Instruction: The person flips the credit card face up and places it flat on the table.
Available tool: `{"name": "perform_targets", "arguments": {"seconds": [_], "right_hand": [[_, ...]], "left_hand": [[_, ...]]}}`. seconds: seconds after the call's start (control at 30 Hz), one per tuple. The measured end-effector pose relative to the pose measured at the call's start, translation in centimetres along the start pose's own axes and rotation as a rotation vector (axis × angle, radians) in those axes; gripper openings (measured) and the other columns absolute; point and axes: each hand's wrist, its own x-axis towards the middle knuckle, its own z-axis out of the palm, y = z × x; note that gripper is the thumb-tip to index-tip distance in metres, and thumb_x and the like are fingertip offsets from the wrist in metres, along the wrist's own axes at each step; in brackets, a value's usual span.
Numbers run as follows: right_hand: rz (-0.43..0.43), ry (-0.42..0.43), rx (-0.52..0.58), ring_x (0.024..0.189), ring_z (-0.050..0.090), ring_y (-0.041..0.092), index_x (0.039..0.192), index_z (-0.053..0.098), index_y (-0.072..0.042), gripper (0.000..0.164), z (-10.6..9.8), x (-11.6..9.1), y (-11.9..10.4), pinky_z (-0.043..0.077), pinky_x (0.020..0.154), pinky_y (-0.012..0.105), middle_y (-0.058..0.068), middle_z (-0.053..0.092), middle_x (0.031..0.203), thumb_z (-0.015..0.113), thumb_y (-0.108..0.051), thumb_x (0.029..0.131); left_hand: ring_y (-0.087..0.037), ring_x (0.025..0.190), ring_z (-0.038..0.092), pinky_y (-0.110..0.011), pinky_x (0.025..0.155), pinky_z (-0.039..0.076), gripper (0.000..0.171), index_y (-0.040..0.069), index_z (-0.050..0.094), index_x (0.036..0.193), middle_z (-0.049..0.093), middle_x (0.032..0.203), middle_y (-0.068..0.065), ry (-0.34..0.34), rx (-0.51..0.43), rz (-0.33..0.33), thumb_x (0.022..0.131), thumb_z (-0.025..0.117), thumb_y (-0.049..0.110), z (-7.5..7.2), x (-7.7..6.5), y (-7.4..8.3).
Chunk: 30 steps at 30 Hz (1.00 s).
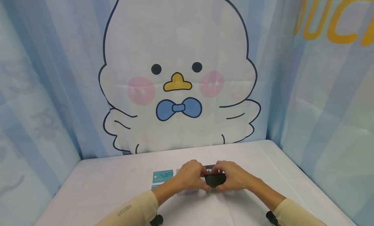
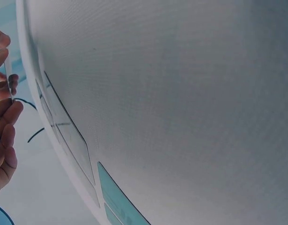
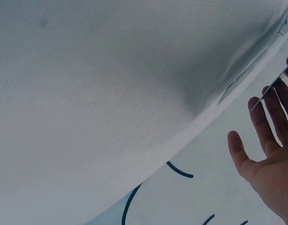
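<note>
A black card (image 1: 215,180) is held up between the two hands, tilted above the table. My left hand (image 1: 189,175) pinches its left side with thumb and fingertips. At the card's right side, the right hand (image 1: 233,175) grips it between thumb and fingers. Just behind it lies another dark card (image 1: 209,168) printed "Vip", partly covered by the hands. In the left wrist view the held card is a thin edge at the left hand's fingertips (image 2: 13,110). The right wrist view shows that edge against several right fingers, the little finger standing apart; the thumb is hidden.
Two teal cards lie left of the hands, the upper teal card (image 1: 163,176) marked "VIP". Pale cards, including a pale card (image 1: 188,192), lie partly hidden under the left hand. The white-covered table (image 1: 111,183) meets a curtain (image 1: 175,131) with a cartoon duck at its back edge.
</note>
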Motion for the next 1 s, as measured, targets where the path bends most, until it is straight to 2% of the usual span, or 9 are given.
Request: {"name": "perform_targets", "arguments": {"seconds": [0.17, 0.5, 0.77, 1.0], "right_hand": [[0.0, 0.001, 0.009, 0.101, 0.061, 0.014, 0.117, 0.072, -0.021, 0.046, 0.14, 0.2, -0.06, 0.048, 0.094, 0.047, -0.01, 0.067, 0.105, 0.09, -0.034, 0.076], [-0.032, 0.007, 0.01, 0.102, 0.063, 0.014, 0.12, 0.073, -0.022, 0.05, 0.11, -0.06, -0.2, 0.047, 0.092, 0.042, -0.009, 0.068, 0.107, 0.09, -0.042, 0.077], [0.004, 0.004, 0.031, 0.099, 0.06, 0.013, 0.118, 0.073, -0.024, 0.047, -0.14, -0.04, -0.09, 0.048, 0.088, 0.039, -0.012, 0.067, 0.104, 0.089, -0.043, 0.078], [0.002, 0.028, 0.081, 0.1, 0.059, 0.015, 0.117, 0.073, -0.026, 0.045, -0.06, -0.3, 0.57, 0.049, 0.084, 0.035, -0.014, 0.068, 0.106, 0.09, -0.04, 0.078]], "left_hand": [[-0.001, 0.081, 0.05, -0.02, 0.072, 0.043, 0.045, 0.019, 0.084, 0.104, 0.073, 0.084, 0.014, 0.011, 0.01, 0.0, 0.071, 0.094, 0.048, 0.11, 0.08, -0.02], [-0.002, 0.082, 0.05, -0.021, 0.072, 0.043, 0.048, 0.017, 0.084, 0.105, 0.073, 0.084, 0.013, 0.009, -0.037, -0.014, 0.071, 0.095, 0.048, 0.08, -0.07, -0.01], [-0.002, 0.085, 0.053, -0.022, 0.076, 0.046, 0.048, 0.02, 0.084, 0.106, 0.078, 0.091, 0.011, 0.019, -0.034, -0.033, 0.072, 0.093, 0.052, 0.01, -0.18, -0.2], [-0.002, 0.081, 0.052, -0.021, 0.073, 0.045, 0.045, 0.02, 0.084, 0.103, 0.076, 0.089, 0.012, 0.037, -0.002, -0.032, 0.072, 0.093, 0.052, -0.06, -0.51, -0.47]]}}
